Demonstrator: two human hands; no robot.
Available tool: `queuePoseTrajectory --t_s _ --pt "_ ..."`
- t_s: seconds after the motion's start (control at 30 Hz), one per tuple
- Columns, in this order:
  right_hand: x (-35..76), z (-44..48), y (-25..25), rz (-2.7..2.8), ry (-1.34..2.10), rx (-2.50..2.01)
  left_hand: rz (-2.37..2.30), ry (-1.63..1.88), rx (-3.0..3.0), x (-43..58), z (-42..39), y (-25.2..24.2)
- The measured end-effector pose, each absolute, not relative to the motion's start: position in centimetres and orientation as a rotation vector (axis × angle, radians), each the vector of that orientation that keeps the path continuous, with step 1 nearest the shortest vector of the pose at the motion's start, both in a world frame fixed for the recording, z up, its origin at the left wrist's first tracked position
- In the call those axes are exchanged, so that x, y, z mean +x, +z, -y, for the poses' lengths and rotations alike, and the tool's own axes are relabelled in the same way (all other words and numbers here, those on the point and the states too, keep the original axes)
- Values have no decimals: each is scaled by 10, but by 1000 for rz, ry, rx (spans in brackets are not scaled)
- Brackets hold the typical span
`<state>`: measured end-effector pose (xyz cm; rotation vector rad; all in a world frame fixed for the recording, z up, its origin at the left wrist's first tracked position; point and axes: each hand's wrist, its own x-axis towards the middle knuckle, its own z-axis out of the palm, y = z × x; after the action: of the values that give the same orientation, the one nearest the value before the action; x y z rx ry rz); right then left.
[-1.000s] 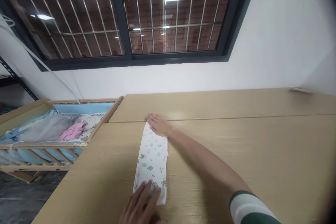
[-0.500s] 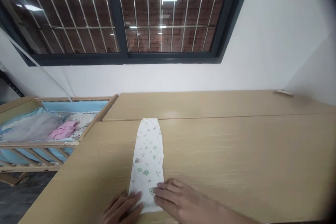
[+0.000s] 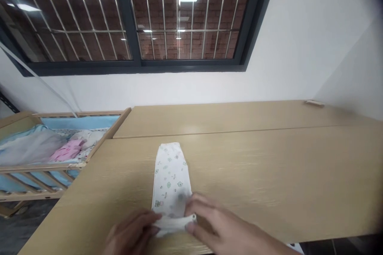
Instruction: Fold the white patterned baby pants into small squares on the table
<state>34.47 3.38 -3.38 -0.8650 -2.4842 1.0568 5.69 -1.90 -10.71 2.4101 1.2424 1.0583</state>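
Note:
A narrow white baby garment (image 3: 171, 179) with small printed figures lies lengthwise on the light wooden table (image 3: 269, 175), folded into a long strip. Its near end is lifted off the table and turned over. My left hand (image 3: 131, 234) pinches that near end from the left. My right hand (image 3: 218, 227) pinches it from the right, thumb under and fingers on top of the cloth. Both hands are blurred by motion.
A wooden crib (image 3: 56, 147) with blue lining, pink clothes (image 3: 67, 152) and other fabric stands to the left of the table. A barred window (image 3: 134, 20) is on the far wall. A small wooden piece (image 3: 314, 103) lies at the table's far right.
My right hand came back from the garment's far end to the near end. Both hands now grip the near end and have raised and turned it over.

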Motion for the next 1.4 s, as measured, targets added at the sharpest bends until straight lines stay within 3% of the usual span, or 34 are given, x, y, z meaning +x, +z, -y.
queuePoseTrajectory --t_s 0.13,0.3,0.63,0.83,1.03,1.17,1.4 --pt "330 -82 -25 2322 976 -829 -1414 1283 2311 57 -28 -75" --pt "301 -169 -53 2112 889 -985 -1641 1103 2160 58 -110 -59" --pt "266 -264 -124 2060 777 -1211 -1898 828 2054 63 -215 -117" --pt "272 -241 -108 2140 573 -1159 -1991 852 2222 80 -170 -122" --pt "270 -176 -80 2661 546 -515 -2010 738 2763 113 -59 -162" --pt "254 -154 -94 2859 672 -188 -1955 744 2843 122 -32 -179" --pt "240 -181 -132 2958 705 -358 -1968 744 2781 116 -36 -186"
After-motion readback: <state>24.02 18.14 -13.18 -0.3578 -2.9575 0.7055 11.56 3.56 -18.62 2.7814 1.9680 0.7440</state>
